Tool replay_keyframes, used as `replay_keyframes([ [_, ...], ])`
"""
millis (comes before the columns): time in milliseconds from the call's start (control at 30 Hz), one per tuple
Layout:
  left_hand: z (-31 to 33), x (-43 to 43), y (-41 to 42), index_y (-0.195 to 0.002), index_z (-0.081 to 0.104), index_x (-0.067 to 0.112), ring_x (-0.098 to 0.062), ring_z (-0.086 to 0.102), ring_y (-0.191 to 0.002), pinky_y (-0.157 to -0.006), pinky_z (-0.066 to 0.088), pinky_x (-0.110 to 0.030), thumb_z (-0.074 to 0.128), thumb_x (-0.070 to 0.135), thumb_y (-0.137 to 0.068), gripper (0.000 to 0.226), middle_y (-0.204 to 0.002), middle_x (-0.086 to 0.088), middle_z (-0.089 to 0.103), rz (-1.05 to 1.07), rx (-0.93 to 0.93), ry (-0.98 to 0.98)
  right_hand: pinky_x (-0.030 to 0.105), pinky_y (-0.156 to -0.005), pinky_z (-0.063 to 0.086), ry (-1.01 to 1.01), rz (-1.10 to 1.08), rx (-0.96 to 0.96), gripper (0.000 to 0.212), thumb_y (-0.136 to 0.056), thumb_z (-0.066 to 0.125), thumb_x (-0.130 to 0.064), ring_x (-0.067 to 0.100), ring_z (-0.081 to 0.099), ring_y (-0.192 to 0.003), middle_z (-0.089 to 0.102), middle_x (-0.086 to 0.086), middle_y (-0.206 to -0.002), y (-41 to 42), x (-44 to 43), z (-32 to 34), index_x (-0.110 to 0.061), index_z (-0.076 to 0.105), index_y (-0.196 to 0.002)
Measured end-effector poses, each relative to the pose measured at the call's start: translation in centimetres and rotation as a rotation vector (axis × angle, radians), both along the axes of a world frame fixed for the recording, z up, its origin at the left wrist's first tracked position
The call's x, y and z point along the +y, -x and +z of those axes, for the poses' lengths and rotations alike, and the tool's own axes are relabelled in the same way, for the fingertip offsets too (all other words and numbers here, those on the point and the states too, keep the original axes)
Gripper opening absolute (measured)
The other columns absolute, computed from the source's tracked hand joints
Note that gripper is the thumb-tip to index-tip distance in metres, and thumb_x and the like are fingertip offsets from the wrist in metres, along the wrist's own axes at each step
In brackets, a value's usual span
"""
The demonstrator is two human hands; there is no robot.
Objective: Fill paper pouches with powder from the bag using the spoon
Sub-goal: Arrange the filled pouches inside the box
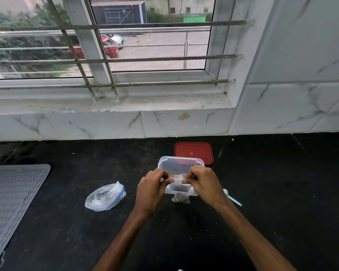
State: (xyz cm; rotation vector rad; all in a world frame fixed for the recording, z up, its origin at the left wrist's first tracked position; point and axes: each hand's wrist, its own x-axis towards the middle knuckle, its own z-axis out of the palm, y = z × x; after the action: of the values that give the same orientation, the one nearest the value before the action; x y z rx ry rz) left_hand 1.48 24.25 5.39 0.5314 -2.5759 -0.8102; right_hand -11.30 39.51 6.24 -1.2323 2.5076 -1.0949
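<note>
Your forearms reach in from the bottom edge and meet at mid-counter. Left hand (152, 187) and right hand (203, 185) each pinch one end of the top edge of a small pouch (180, 195), thumb against curled fingers, both grips narrow and closed on the paper. The pouch hangs between them, upright, with a dark brownish fill sunk to its bottom. Whether its base touches the counter (282, 192) cannot be told.

Expect the pouch to be very light, thin and limp, with all its weight low down. It will likely crease or tear if pulled hard, and tip its fill if one corner drops. Take it where you have it now, at the two top corners, and keep the pull gentle and level. Leave the belly alone; squeezing there could push powder up and out.

Just behind the pouch stands a clear tub (181, 162), its near wall partly hidden by your fingers. Behind the tub, a red lid (193, 152) lies flat. A pale blue spoon (232, 197) lies on the counter just beside your right wrist, bowl partly hidden. To the left, well apart from the pouch, a clear bag (105, 198) with a blue zip strip slumps on its side; it looks soft and slippery. A grey ribbed mat (14, 192) covers the far left. Beyond the counter rise a marbled tile wall and a barred window (106, 45)
</note>
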Motion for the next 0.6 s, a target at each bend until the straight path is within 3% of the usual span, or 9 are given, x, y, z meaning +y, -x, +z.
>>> replay_keyframes([
  [67,0.9,-0.7,0.6,-0.088,0.065,0.023,-0.003,0.054,-0.078,-0.065,0.048,-0.02,0.07,0.031,-0.086,0.01,-0.086,0.017,0.059,-0.013,0.019,0.061,0.027,-0.074,0.057,-0.002,0.033,-0.018,0.007,-0.08,0.08,-0.018,0.002,0.066,-0.075,0.07,-0.011,-0.08,1.1,-0.2,0.7,-0.017,0.074,-0.081],
  [167,2.6,-1.7,2.2,-0.089,0.068,0.021,-0.004,0.054,-0.077,-0.062,0.036,-0.008,0.077,0.02,-0.082,0.012,-0.086,0.011,0.063,-0.016,0.071,0.146,0.028,-0.075,0.057,0.029,0.011,0.16,0.009,-0.083,0.077,-0.016,0.005,0.066,-0.081,0.073,-0.01,-0.088,2.7,-1.2,2.2,-0.021,0.076,-0.09],
  [267,3.5,-3.2,3.6,-0.089,0.07,0.02,-0.011,0.06,-0.074,-0.059,0.043,-0.017,0.081,0.016,-0.078,0.016,-0.086,0.005,0.068,-0.023,0.079,0.259,0.031,-0.072,0.059,0.048,0.02,0.345,0.016,-0.08,0.08,-0.014,0.013,0.069,-0.081,0.076,-0.002,-0.09,3.2,-2.5,2.5,-0.018,0.077,-0.096],
  [367,3.1,-4.7,3.7,-0.097,0.069,0.022,-0.016,0.063,-0.082,-0.06,0.052,-0.028,0.078,0.018,-0.081,0.019,-0.096,0.004,0.066,-0.038,-0.037,0.334,0.031,-0.07,0.059,-0.096,0.045,0.431,0.027,-0.078,0.08,-0.009,0.016,0.069,-0.082,0.076,0.001,-0.094,3.2,-3.8,0.2,-0.018,0.076,-0.104],
  [433,2.6,-5.1,2.9,-0.106,0.067,0.023,-0.016,0.063,-0.09,-0.066,0.055,-0.032,0.073,0.02,-0.085,0.021,-0.105,0.004,0.063,-0.044,-0.092,0.292,0.033,-0.082,0.057,-0.306,0.124,0.353,0.033,-0.084,0.07,-0.004,0.018,0.069,-0.093,0.075,-0.001,-0.104,3.3,-4.3,-2.0,-0.022,0.075,-0.111],
  [500,2.0,-5.2,1.7,-0.109,0.066,0.023,-0.016,0.063,-0.092,-0.066,0.054,-0.033,0.068,0.023,-0.089,0.02,-0.108,0.005,0.062,-0.017,-0.102,0.242,0.029,-0.097,0.05,-0.492,0.248,0.123,0.041,-0.087,0.059,0.004,0.017,0.065,-0.109,0.072,-0.001,-0.117,3.1,-4.7,-3.9,-0.02,0.072,-0.118],
  [600,1.0,-4.5,0.3,-0.111,0.065,0.024,-0.016,0.064,-0.094,-0.067,0.051,-0.029,0.063,0.022,-0.093,0.019,-0.11,0.006,0.06,-0.003,-0.153,0.202,0.024,-0.097,0.045,-0.619,0.346,-0.107,0.043,-0.088,0.055,0.008,0.017,0.061,-0.112,0.069,0.0,-0.122,3.5,-5.1,-4.6,-0.014,0.07,-0.121],
])
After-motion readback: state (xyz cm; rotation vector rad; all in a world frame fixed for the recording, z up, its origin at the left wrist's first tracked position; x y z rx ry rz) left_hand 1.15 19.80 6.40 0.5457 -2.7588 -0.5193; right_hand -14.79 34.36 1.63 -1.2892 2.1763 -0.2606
